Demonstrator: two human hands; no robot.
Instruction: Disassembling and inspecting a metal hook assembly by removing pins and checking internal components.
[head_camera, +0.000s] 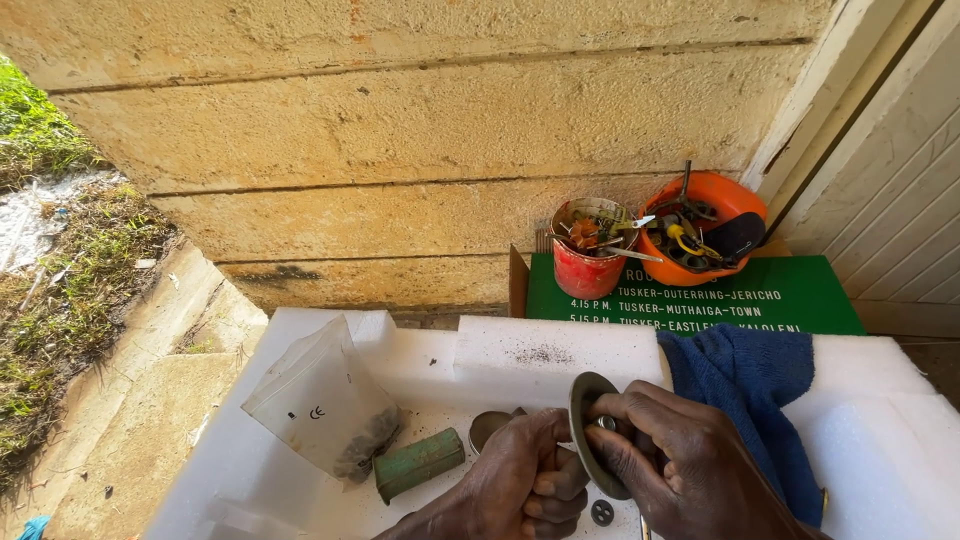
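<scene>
A green cylinder (419, 463), plastic bag (322, 405) and blue cloth (752, 390) crowd the white foam tray (560, 350). Both hands' fingers (620, 420) grasp a grey metal disc (588, 425), held upright between them.

Sunlit stone block wall (400, 130), grass verge (40, 140), white door frame (830, 110)

A white foam bench (500, 350) carries a clear plastic bag (322, 410) at its left, a green cylinder (419, 463) just beside it, a small dark washer (602, 512) near the front, and a blue cloth (757, 395) draped on the right.
</scene>
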